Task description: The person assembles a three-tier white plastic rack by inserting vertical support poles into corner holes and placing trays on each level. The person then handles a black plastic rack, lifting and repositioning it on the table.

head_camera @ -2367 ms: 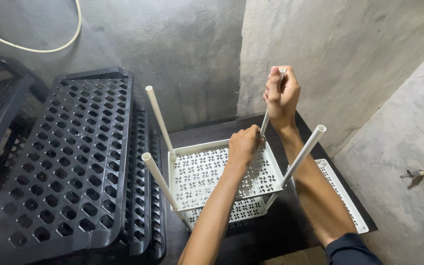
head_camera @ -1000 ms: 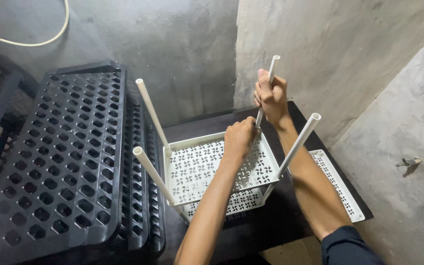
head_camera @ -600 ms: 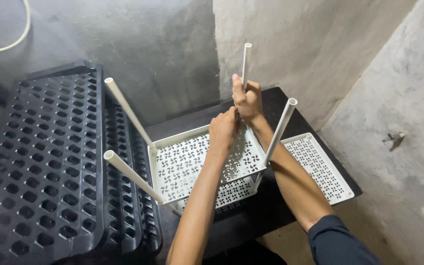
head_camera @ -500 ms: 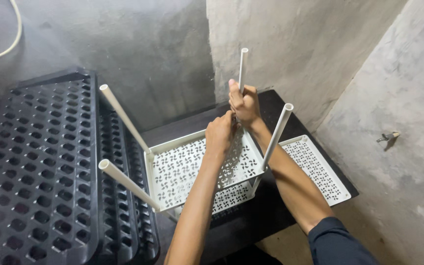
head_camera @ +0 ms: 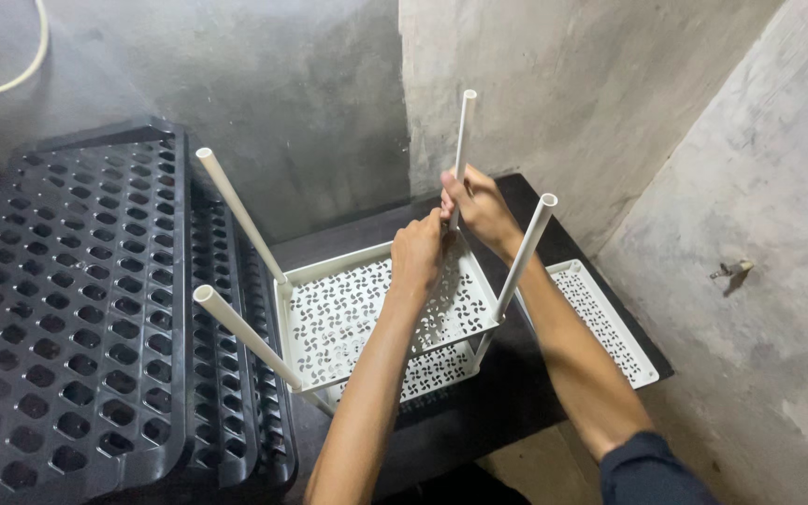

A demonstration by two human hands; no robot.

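One head-worn camera looks steeply down from close above the person's forearms, facing a concrete corner and the dark bench below.

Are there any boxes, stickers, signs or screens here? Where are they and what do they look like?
None show: no box, sticker, sign or screen.
In view instead: a white perforated shelf tray with white poles, both hands at the far pole; a second white tray to its right on the dark table; black perforated crates on the left.
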